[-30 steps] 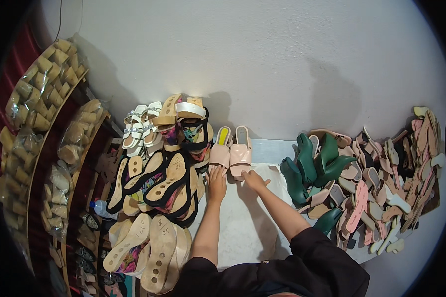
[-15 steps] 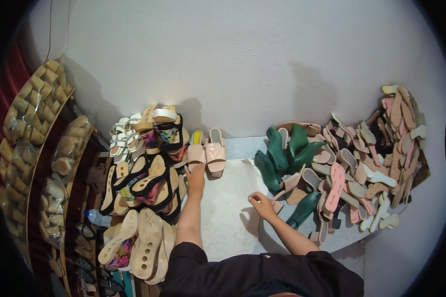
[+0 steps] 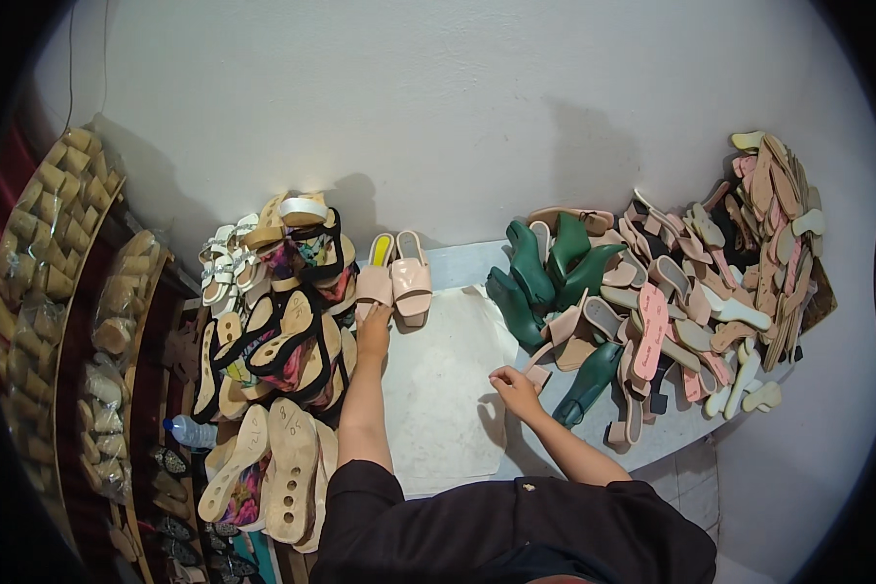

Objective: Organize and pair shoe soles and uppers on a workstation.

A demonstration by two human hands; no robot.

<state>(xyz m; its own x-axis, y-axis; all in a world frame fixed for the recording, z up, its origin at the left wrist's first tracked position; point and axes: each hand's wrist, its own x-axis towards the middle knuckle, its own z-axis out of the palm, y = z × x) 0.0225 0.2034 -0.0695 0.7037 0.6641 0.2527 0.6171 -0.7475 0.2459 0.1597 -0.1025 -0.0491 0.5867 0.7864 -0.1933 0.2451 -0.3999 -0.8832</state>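
Two pale pink slide sandals stand side by side against the wall at the back of the work table. My left hand [image 3: 373, 333] is closed on the near end of the left sandal [image 3: 375, 284], which shows a yellow strip on its insole. Close beside it is the right sandal [image 3: 413, 282], apart from my hands. My right hand [image 3: 518, 391] hovers over the table by the heap, its fingers curled together, with nothing visible in them. A pink block-heeled sandal [image 3: 562, 326] and a green shoe last [image 3: 590, 385] lie nearest to it.
Wedge sandals with floral straps [image 3: 297, 336] are piled at the left, and tan wedge soles [image 3: 289, 472] in front of them. At the right, more green lasts [image 3: 529, 263], sandals and insoles [image 3: 654, 331] form a heap. Shelves with bagged heels [image 3: 54, 224] line the far left.
The whole view has shifted slightly, so things sit higher in the picture. My left hand stays on the left sandal, which now leans a little. My right hand stays curled near the heap.
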